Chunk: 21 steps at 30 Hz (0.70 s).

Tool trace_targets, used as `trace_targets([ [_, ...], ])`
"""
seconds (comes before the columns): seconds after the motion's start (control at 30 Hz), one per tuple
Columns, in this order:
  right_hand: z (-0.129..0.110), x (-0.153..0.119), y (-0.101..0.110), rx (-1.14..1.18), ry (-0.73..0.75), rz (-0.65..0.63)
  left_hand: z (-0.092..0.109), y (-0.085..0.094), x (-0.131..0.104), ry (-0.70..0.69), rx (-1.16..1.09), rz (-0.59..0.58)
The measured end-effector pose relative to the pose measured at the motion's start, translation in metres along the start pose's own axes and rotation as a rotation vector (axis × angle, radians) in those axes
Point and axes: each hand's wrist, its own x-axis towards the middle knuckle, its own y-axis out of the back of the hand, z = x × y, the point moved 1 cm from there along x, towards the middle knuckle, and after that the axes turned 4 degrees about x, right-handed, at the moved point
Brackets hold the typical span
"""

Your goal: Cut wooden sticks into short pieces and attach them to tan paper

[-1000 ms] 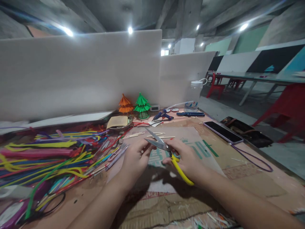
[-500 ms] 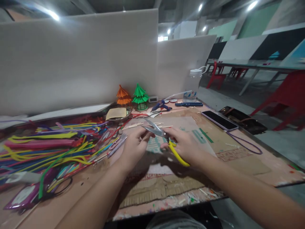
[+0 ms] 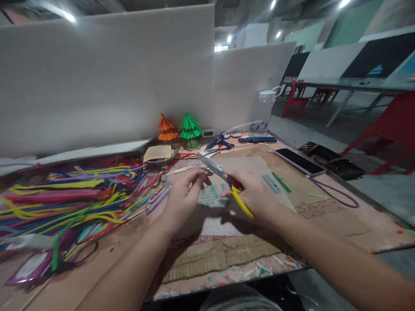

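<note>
My right hand [image 3: 248, 192] is closed round the yellow handles of a pair of scissors [image 3: 241, 202], whose blades point away and to the left, nearly together. Left of the blades, my left hand [image 3: 188, 192] has its fingers curled, thumb near the index finger; anything it pinches is too small to make out. Both hands are above a white sheet [image 3: 210, 226] with green print, which lies on brown cardboard [image 3: 227, 255]. Thin pale sticks [image 3: 181, 169] lie beyond my left hand.
Colourful fuzzy strips [image 3: 74, 194] cover the left side. Behind stand an orange paper tree [image 3: 167, 128], a green one [image 3: 190, 131], a blue glue gun [image 3: 220, 141] and a bottle [image 3: 261, 114]. A phone [image 3: 300, 161] lies at the right.
The scissor blades have closed from a wider spread. My right hand and the scissors have shifted slightly, and the blades now point more steeply away.
</note>
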Motion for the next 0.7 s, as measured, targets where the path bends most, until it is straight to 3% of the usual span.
trace_targets([
  [0.3, 0.0001, 0.0038, 0.0025, -0.058, 0.068, -0.031, -0.0052, -0.0002, 0.0003, -0.013, -0.036, 0.057],
  [0.7, -0.002, 0.0018, -0.0007, -0.071, 0.182, -0.002, -0.0058, -0.0038, -0.0017, -0.078, -0.026, 0.027],
])
